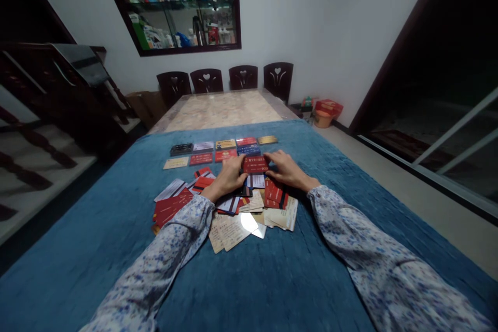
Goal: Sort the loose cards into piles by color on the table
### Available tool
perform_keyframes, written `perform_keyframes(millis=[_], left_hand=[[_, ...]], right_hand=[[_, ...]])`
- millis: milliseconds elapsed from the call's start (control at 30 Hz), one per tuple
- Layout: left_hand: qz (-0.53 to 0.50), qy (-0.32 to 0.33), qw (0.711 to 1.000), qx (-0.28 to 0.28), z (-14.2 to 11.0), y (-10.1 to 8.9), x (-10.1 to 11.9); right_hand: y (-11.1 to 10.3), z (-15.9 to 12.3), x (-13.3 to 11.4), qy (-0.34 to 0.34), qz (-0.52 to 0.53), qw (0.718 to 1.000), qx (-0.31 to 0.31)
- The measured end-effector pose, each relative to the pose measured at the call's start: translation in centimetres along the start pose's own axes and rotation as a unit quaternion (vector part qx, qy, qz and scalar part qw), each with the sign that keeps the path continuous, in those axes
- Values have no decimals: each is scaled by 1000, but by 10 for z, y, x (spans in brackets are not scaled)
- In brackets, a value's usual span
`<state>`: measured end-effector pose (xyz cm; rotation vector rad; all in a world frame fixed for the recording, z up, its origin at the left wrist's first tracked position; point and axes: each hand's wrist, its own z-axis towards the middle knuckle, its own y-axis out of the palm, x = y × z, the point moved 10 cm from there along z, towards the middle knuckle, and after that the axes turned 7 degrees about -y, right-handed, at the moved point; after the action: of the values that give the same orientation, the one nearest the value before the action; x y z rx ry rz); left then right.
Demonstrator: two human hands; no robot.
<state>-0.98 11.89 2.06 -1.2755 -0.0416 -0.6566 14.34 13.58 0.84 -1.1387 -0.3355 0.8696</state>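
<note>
A dark red card (255,164) with pale print is held up by its two short edges between my hands. My left hand (229,179) pinches its left edge, and my right hand (287,170) grips the right edge. Below and around my hands spreads a loose pile of cards: red cards (171,208) at left, cream cards (233,232) in front, more red cards (276,193) by my right wrist. Beyond the held card lie neat rows of cards and small stacks, including a black stack (181,149), a blue stack (249,150) and a gold card (268,139).
A blue cloth (116,249) covers the near part of the table, with a marble-patterned top (229,106) beyond. Several dark chairs (278,79) stand at the far end. A glass wall cabinet (182,5) hangs behind. An orange bucket (322,118) sits on the floor at right.
</note>
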Motion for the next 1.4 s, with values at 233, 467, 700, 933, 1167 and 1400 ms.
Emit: perform_keyframes(millis=[233,467,700,933,1167,1400], left_hand=[[-5,-14,1000,-16,2,2,-3],[22,-24,999,-30,1,-1,-4],[53,-18,997,-44,-1,-4,2],[75,-17,994,-72,-5,-5,1],[90,-33,992,-80,-9,-17,-5],[87,-45,992,-78,-16,-30,-22]], right_hand=[[-1,0,-1,-7,27,1000,-11],[-4,-1,-7,-15,29,999,-22],[-7,-1,-9,-5,21,999,-34],[-7,2,-13,7,12,999,-49],[-3,15,-20,-3,0,998,-69],[5,37,-31,-15,4,997,-81]])
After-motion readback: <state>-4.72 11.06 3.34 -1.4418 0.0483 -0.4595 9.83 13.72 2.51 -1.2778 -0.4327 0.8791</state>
